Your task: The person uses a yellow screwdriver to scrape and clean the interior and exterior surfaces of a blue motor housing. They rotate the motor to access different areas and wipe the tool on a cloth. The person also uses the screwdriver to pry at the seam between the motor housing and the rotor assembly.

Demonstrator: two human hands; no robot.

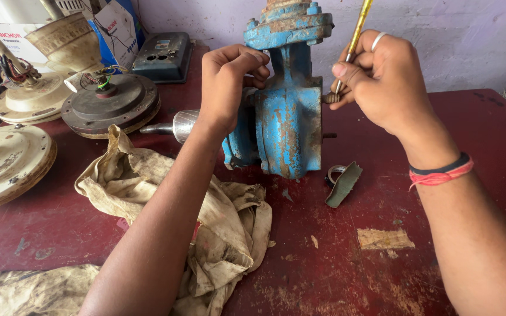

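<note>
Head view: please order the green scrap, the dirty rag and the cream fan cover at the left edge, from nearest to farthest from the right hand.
1. Green scrap: on the red table, just below the right hand.
2. Dirty rag: lower left, under the left forearm.
3. Cream fan cover: far left edge.

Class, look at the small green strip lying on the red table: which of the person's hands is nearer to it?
Right. The right hand is above the green strip, holding a yellow screwdriver; the left hand grips the blue pump body, farther left.
</note>
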